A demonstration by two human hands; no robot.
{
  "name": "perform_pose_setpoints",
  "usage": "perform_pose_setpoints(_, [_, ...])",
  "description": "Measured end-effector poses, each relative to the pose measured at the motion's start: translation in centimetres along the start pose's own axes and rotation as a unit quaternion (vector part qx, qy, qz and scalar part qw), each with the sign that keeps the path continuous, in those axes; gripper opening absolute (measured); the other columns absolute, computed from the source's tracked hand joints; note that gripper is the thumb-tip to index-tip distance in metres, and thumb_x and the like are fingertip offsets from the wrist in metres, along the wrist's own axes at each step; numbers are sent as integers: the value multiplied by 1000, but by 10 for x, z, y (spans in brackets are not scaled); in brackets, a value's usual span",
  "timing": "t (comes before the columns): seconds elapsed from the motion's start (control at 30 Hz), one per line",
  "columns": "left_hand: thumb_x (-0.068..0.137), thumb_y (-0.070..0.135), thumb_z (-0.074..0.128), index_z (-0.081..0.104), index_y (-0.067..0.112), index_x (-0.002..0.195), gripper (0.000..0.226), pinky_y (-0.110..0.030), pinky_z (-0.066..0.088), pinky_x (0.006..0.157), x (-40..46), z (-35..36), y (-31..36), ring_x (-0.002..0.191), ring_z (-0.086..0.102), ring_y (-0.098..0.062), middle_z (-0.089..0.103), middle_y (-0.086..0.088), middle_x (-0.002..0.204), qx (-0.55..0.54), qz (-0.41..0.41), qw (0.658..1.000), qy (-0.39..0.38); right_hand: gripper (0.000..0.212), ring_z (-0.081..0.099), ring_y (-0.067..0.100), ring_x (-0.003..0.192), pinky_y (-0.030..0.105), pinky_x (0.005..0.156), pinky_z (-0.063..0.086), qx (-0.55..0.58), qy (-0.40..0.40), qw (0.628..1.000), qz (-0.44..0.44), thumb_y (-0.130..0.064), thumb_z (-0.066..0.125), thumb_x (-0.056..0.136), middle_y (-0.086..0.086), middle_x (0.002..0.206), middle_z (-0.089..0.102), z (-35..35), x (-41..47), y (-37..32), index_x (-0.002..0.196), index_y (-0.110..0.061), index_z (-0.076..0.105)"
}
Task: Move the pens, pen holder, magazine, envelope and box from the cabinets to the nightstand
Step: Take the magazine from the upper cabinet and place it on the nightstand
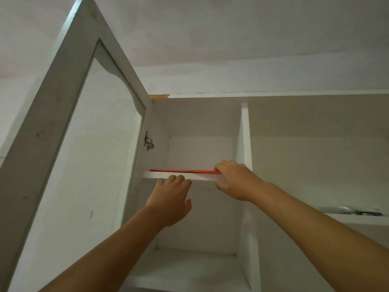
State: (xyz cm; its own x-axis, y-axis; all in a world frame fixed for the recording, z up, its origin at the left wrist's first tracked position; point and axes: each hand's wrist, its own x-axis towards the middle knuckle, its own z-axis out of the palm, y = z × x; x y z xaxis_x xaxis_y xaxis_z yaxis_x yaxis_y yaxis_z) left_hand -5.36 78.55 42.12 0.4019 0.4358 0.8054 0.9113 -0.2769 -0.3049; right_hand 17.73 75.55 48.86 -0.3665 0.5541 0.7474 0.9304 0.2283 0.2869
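The right hand [233, 180] pinches the flat red envelope [183, 171] at the shelf [155, 175] front edge; the left hand [171, 199], spread, waits beneath; it could slip and fall

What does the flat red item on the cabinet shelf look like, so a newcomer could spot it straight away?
Find the open white cabinet door, then the upper shelf in the compartment beside it. The thin red item lies flat there, seen edge-on, its right end gripped by the right hand. It is the only coloured thing there.
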Motion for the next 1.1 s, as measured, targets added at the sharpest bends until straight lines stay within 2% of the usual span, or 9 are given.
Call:
perform_pose_setpoints(0.2, [101,47,41,26,19,153,61,-51,36,115,16,-11,-1,138,41,-28,41,-5,154,40,9,998,55,39,57,22,109,39,97,47,40,-25,999,27,-33,56,93,-6,121,60,-17,-4,4,131,-24,56])
perform_pose_setpoints(0.3, [101,48,41,25,20,154,62,-52,37,114,24,-13,-1,138,42,-28,41,-5,154,45,22,998,43,30,61,26,98,38,85,51,29,-57,996,64,-34,57,90,-4,109,64,-16,-5,10,118,-25,58])
perform_pose_setpoints(0.4, [100,49,41,25,21,154,62,-52,38,112,29,-15,-2,136,44,-29,43,-6,152,51,22,998,36,26,62,27,92,36,76,45,13,-53,997,57,-36,59,89,-1,102,65,-10,-8,11,110,-20,58])
perform_pose_setpoints(0.5, [100,50,41,29,21,152,61,-52,40,110,31,-16,-2,134,45,-29,44,-6,150,57,27,997,33,28,57,27,94,35,81,38,-24,-50,998,26,-37,57,94,2,107,63,-13,-10,4,113,-16,57])
perform_pose_setpoints(0.57, [100,51,41,30,21,152,61,-50,40,109,32,-17,-2,133,45,-29,45,-5,149,47,27,998,33,25,51,26,91,38,88,40,-45,-47,998,7,-36,55,95,3,107,61,-15,-7,-3,110,-16,55])
perform_pose_setpoints(0.67, [100,53,42,29,21,152,62,-48,41,108,36,-15,0,133,45,-27,45,-3,149,27,24,999,34,26,57,25,97,44,97,45,-18,-43,999,-21,-35,55,93,2,108,61,-15,-1,-14,112,-17,56])
perform_pose_setpoints(0.87, [97,51,48,30,26,150,61,-44,44,104,34,-9,-5,129,48,-23,48,4,147,-40,11,999,34,38,61,22,100,38,94,49,56,-56,997,0,-28,60,88,-4,114,65,-20,0,-4,126,-24,61])
perform_pose_setpoints(1.0, [95,51,52,30,27,150,64,-43,43,108,29,-9,-7,130,48,-22,46,5,148,-54,20,998,34,42,61,27,103,37,88,47,-2,-91,995,31,-29,59,89,1,116,63,-13,-4,14,130,-21,56])
perform_pose_setpoints(1.1, [94,52,53,32,25,149,64,-42,43,108,28,-10,-7,128,49,-22,47,4,146,-59,18,997,42,44,60,30,105,40,94,44,-50,-77,996,14,-35,57,90,4,116,61,-2,-6,12,130,-18,52])
